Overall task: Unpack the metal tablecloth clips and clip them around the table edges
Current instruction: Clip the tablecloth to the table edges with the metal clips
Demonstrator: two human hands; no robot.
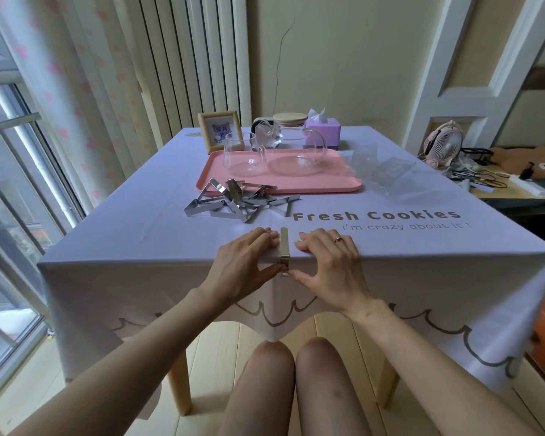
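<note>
One metal tablecloth clip (284, 246) sits over the near edge of the table, on the pale lilac tablecloth (145, 234). My left hand (249, 262) lies just left of the clip, fingers on the tabletop, thumb under the edge touching the clip's lower end. My right hand (328, 262) mirrors it on the right side, fingers on top, thumb tip meeting the clip from below. A pile of several loose metal clips (236, 201) lies on the cloth behind my hands.
A pink tray (337, 184) with a glass cup (243, 157) and a glass teapot (291, 149) stands mid-table. Empty clear plastic packaging (381, 171) lies to its right. A photo frame (220, 131) and purple tissue box (323, 129) stand at the far edge. My knees are under the near edge.
</note>
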